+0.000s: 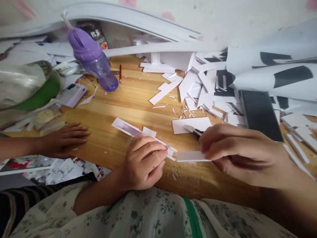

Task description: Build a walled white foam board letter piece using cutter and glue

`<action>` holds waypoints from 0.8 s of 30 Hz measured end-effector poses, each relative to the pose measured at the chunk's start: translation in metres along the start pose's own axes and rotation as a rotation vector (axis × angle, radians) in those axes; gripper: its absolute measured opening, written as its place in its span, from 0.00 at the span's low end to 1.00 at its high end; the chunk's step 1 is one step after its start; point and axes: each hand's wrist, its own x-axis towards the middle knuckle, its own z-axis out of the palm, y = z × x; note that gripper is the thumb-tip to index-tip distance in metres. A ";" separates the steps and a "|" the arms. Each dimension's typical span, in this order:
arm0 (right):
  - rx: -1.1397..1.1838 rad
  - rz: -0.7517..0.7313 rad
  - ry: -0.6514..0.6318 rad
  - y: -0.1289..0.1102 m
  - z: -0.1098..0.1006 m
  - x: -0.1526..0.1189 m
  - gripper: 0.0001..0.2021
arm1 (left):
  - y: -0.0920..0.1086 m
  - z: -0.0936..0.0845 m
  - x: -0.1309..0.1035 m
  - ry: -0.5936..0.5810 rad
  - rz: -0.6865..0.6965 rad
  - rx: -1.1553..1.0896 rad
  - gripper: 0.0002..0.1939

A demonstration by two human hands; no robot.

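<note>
My left hand (146, 162) is closed, fingers curled over a long narrow white foam-board piece (127, 127) with raised edges, which lies slanted on the wooden table (99, 115). A small white square (149, 132) rests against that piece. Over the table to the right, my right hand (235, 152) pinches a flat white strip (190, 156) between its fingers, along with a craft knife (194, 130) whose blade points left. Beneath the blade lies a white rectangle (180, 125). The strip's left end is close to the long piece's right end.
Another person's hand (71, 138) lies flat at the left. Behind are a purple bottle (92, 59), a red pencil (120, 73), a green bowl (47, 89) and a small white device (72, 95). White offcuts (193, 82) and a dark phone (261, 114) lie at the right.
</note>
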 end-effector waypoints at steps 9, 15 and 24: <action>-0.172 -0.220 0.176 -0.014 0.038 -0.003 0.07 | 0.022 -0.006 0.011 0.174 -0.075 -0.098 0.16; -0.062 -0.191 0.184 -0.026 0.051 0.000 0.05 | 0.043 -0.006 0.017 0.163 -0.364 -0.381 0.08; 0.179 -0.057 0.208 -0.012 0.035 0.000 0.18 | 0.042 -0.006 0.012 -0.035 -0.558 -0.595 0.11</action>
